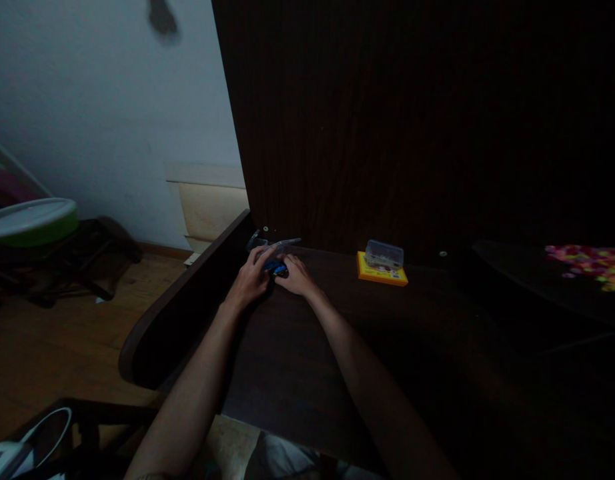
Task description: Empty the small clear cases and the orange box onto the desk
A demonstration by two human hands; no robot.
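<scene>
At the far left corner of the dark desk (287, 360), both my hands are close together around a small clear plastic box with its lid (289, 243) tilted up. My left hand (252, 275) curls its fingers over the box's left side. Small blue pieces (278, 269) show in the gap between my hands; their kind is too dark to make out. My right hand (296, 275) has its bent fingertips and thumb at the blue pieces, and what it pinches is hidden.
A clear plastic case (384, 253) lies on a yellow box (382, 275) to the right. Colourful small pieces (592, 263) are heaped at the far right. A raised side panel (182, 303) borders the desk's left, and a tall dark panel (362, 133) stands behind.
</scene>
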